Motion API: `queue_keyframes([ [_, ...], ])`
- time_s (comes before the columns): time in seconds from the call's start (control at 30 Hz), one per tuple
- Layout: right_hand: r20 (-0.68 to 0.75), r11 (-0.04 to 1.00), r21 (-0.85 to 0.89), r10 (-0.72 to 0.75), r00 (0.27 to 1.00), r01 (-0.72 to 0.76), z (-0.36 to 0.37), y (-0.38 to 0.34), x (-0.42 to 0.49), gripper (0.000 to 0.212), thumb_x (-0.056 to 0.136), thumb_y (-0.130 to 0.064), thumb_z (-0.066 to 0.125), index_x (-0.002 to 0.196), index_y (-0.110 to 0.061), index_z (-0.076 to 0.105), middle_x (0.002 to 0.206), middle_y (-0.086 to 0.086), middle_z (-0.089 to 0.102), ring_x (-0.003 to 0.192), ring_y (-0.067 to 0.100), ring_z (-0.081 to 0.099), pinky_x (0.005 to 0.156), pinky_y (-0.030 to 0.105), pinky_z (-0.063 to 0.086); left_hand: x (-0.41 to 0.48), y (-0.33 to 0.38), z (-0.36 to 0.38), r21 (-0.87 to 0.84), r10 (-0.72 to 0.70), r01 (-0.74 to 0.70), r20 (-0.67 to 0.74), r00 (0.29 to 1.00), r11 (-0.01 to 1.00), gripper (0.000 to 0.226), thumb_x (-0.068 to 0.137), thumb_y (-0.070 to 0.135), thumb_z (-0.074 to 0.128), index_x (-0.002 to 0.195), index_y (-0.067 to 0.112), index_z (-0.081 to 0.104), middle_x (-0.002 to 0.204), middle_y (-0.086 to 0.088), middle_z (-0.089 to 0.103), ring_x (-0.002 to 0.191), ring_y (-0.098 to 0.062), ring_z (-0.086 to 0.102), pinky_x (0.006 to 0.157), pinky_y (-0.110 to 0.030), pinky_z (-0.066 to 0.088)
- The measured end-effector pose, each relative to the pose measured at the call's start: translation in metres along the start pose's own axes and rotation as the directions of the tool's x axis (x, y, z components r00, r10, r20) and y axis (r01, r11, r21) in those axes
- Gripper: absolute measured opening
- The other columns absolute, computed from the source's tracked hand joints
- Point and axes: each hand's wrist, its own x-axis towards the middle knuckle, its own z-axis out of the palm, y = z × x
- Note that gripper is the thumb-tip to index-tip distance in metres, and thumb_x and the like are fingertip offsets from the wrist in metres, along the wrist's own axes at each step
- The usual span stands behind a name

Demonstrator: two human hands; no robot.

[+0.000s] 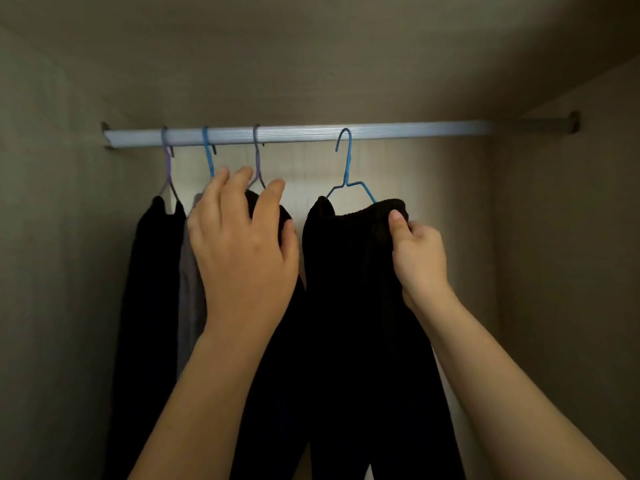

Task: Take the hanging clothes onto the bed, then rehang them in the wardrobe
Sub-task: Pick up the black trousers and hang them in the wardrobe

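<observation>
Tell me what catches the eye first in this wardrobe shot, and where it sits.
At centre right, the right hand pinches the top edge of a black garment on a blue hanger, whose hook is up at the rail. Left of it, the left hand spreads its fingers over the clothes hanging from the rail's left half.

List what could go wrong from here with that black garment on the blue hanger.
1. The right hand has its grip only on the top edge of the black garment, not on the blue hanger. The cloth could slide off the wire.
2. The hanger's hook looks barely seated on the rod, so it may drop.
3. The left hand, fingers spread by the nearest purple hanger, could knock it.
</observation>
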Motion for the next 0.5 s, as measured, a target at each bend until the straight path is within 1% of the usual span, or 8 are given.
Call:
queue_keyframes([
  [0.07,-0.009,0.999,0.002,-0.032,0.999,0.032,0.012,-0.006,0.005,0.043,0.095,-0.031,0.043,0.058,-0.010,0.037,0.055,0.002,0.038,0.055,0.019,0.037,0.052,0.030,0.029,0.002,-0.008,-0.003,-0.027,-0.029,0.031,0.060,0.998,0.999,0.040,0.081,0.014,0.057,0.120,0.007,0.055,0.128,-0.022,0.051,0.123,-0.042,0.044,0.096,-0.052,0.038],
  [0.1,-0.014,0.999,0.014,-0.044,0.999,0.044,0.018,-0.009,0.007,0.045,0.095,-0.030,0.044,0.055,-0.012,0.033,0.054,0.001,0.035,0.052,0.017,0.033,0.050,0.030,0.027,0.002,-0.010,-0.004,-0.061,-0.055,0.061,0.097,0.994,0.996,0.040,0.082,0.012,0.057,0.121,0.005,0.053,0.130,-0.023,0.049,0.121,-0.042,0.045,0.097,-0.051,0.039],
  [0.2,-0.026,0.997,0.030,-0.077,0.997,0.077,0.035,-0.016,0.015,0.046,0.095,-0.029,0.042,0.053,-0.015,0.030,0.053,-0.001,0.033,0.049,0.015,0.031,0.048,0.030,0.026,0.001,-0.013,-0.005,-0.142,-0.136,0.168,0.215,0.967,0.976,0.043,0.086,0.011,0.055,0.128,0.007,0.046,0.135,-0.015,0.044,0.123,-0.031,0.044,0.100,-0.039,0.038],
  [0.27,-0.036,0.996,-0.001,-0.088,0.995,0.089,0.044,-0.019,0.022,0.045,0.096,-0.029,0.040,0.054,-0.015,0.030,0.055,-0.001,0.034,0.050,0.014,0.032,0.048,0.029,0.026,-0.002,-0.017,-0.005,-0.158,-0.145,0.186,0.243,0.959,0.970,0.044,0.088,0.014,0.053,0.131,0.009,0.044,0.134,-0.010,0.044,0.125,-0.024,0.042,0.101,-0.032,0.036],
  [0.33,-0.042,0.995,-0.041,-0.089,0.995,0.087,0.050,-0.021,0.032,0.045,0.096,-0.030,0.039,0.055,-0.014,0.029,0.057,-0.001,0.035,0.051,0.013,0.032,0.048,0.028,0.026,-0.005,-0.021,-0.006,-0.154,-0.147,0.188,0.244,0.958,0.970,0.044,0.089,0.015,0.052,0.131,0.010,0.044,0.133,-0.008,0.046,0.125,-0.021,0.042,0.100,-0.029,0.036],
  [0.4,-0.032,0.992,-0.098,-0.087,0.996,0.084,0.056,-0.024,0.040,0.045,0.097,-0.030,0.037,0.056,-0.013,0.030,0.058,0.000,0.036,0.053,0.015,0.035,0.052,0.030,0.027,-0.006,-0.026,-0.007,-0.149,-0.167,0.212,0.266,0.949,0.966,0.043,0.090,0.017,0.051,0.132,0.012,0.044,0.132,-0.005,0.046,0.124,-0.019,0.043,0.098,-0.027,0.035],
  [0.43,-0.025,0.988,-0.127,-0.088,0.996,0.084,0.059,-0.025,0.044,0.045,0.097,-0.030,0.036,0.056,-0.013,0.030,0.059,0.000,0.037,0.057,0.019,0.038,0.057,0.028,0.029,-0.006,-0.027,-0.007,-0.148,-0.168,0.215,0.280,0.945,0.965,0.042,0.090,0.018,0.051,0.131,0.012,0.044,0.131,-0.003,0.047,0.122,-0.018,0.044,0.096,-0.026,0.036],
  [0.5,-0.009,0.981,-0.177,-0.089,0.996,0.086,0.063,-0.026,0.050,0.044,0.097,-0.030,0.035,0.057,-0.013,0.030,0.060,-0.001,0.037,0.067,0.025,0.042,0.063,0.028,0.029,-0.007,-0.030,-0.005,-0.160,-0.153,0.208,0.300,0.942,0.965,0.039,0.090,0.017,0.051,0.129,0.012,0.047,0.128,-0.002,0.049,0.118,-0.017,0.048,0.093,-0.023,0.036],
])
